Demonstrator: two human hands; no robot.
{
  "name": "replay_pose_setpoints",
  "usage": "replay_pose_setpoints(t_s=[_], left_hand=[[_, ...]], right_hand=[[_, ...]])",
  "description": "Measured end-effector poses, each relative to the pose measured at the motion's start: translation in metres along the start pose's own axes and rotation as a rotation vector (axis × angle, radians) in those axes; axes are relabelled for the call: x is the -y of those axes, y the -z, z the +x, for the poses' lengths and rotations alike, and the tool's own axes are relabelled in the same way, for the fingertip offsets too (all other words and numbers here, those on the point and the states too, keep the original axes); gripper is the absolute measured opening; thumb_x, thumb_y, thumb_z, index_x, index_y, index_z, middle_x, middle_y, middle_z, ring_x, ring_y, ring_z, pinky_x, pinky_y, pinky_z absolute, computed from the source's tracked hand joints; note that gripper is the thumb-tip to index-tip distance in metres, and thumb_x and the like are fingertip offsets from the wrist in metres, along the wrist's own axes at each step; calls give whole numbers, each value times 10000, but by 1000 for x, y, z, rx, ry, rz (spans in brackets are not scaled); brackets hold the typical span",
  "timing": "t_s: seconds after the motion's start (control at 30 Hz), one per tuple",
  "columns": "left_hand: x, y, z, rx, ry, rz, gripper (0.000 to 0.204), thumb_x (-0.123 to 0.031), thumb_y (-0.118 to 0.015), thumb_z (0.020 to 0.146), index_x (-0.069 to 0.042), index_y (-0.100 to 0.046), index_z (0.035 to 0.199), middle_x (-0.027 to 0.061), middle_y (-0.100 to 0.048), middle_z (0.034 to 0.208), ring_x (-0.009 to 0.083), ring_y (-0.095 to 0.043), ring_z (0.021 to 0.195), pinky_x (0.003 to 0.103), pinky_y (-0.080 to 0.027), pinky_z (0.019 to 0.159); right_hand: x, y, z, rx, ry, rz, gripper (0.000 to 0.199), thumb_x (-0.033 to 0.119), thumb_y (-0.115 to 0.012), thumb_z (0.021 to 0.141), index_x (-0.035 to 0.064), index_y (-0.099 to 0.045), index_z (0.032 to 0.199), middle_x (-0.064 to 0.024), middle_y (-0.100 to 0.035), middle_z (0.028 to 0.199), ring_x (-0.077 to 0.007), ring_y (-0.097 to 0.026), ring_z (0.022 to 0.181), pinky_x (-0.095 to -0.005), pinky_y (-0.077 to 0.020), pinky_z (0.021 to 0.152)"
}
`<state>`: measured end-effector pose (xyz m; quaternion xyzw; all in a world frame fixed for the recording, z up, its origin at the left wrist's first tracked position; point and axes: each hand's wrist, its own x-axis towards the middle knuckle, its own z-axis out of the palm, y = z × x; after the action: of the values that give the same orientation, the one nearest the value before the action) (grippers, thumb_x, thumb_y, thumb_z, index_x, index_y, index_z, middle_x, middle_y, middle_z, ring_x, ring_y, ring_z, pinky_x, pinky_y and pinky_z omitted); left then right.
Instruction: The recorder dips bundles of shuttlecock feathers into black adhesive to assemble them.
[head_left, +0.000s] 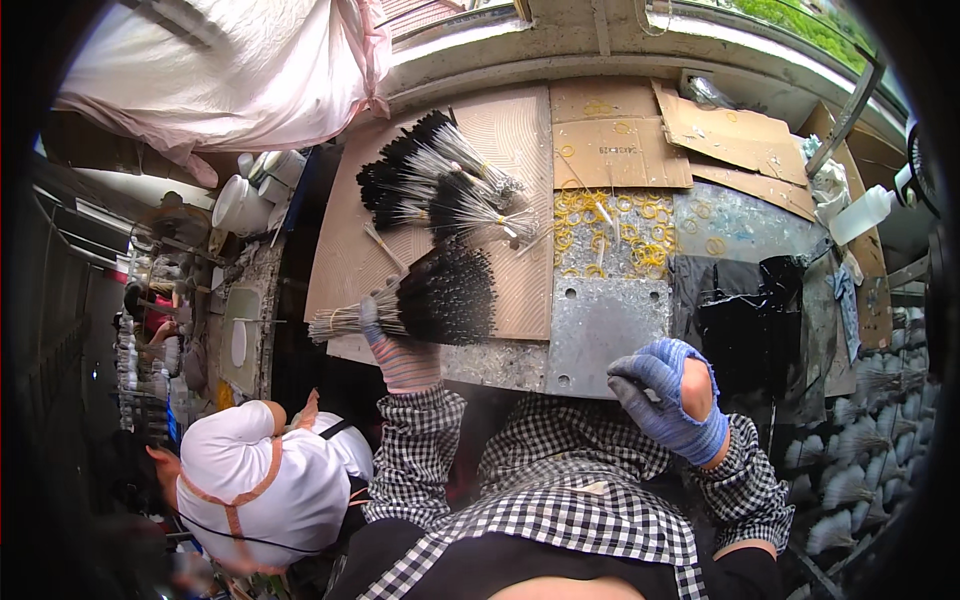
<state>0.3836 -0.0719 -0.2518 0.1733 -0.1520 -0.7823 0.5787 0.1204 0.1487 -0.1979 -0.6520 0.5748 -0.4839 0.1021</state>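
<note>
My left hand (392, 352), in a striped knitted glove, is closed round a bundle of thin pale sticks with black ends (445, 295). The black ends fan out to the right, and the bare ends stick out to the left of my fingers. My right hand (668, 390), in a blue and grey glove with bare skin showing at the back, is curled above the table's near edge. Its fingertips are drawn together, and whatever they may hold is too small to make out. Beyond the left hand, more black-tipped bundles (440, 180) lie on a brown board (335, 225).
Many yellow rubber bands (650, 235) lie scattered mid-table, beside a grey metal plate (608, 335). Flattened cardboard (620, 155) covers the back. Black plastic (745, 320) and a white bottle (862, 215) are on the right. A person in white (240, 470) is at my left.
</note>
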Motion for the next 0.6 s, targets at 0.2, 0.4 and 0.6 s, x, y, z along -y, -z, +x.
replay_pose_setpoints(t_s=[0.2,0.4,0.6], left_hand=[[27,-65,32,-24,-152,134,365,-309,-675,897,-123,-564,1191,117,-571,1275,266,-542,1184,466,-458,1048],[74,-128,53,295,-317,676,496,-220,-683,898,-81,-434,1304,214,-569,1304,251,-592,1101,390,-527,944],[119,-166,59,598,11,715,546,-3,-755,823,-84,-469,1281,132,-673,1032,181,-679,924,268,-587,818]], right_hand=[[-11,16,53,4,62,-87,125,30,-746,769,26,-680,876,-98,-625,734,-269,-616,629,-352,-480,582],[-12,36,90,-39,11,-39,185,76,-770,785,31,-677,938,-89,-638,793,-207,-652,701,-316,-518,643],[-37,47,91,-16,73,-151,340,196,-828,696,70,-634,945,-114,-646,902,-313,-652,858,-387,-528,765]])
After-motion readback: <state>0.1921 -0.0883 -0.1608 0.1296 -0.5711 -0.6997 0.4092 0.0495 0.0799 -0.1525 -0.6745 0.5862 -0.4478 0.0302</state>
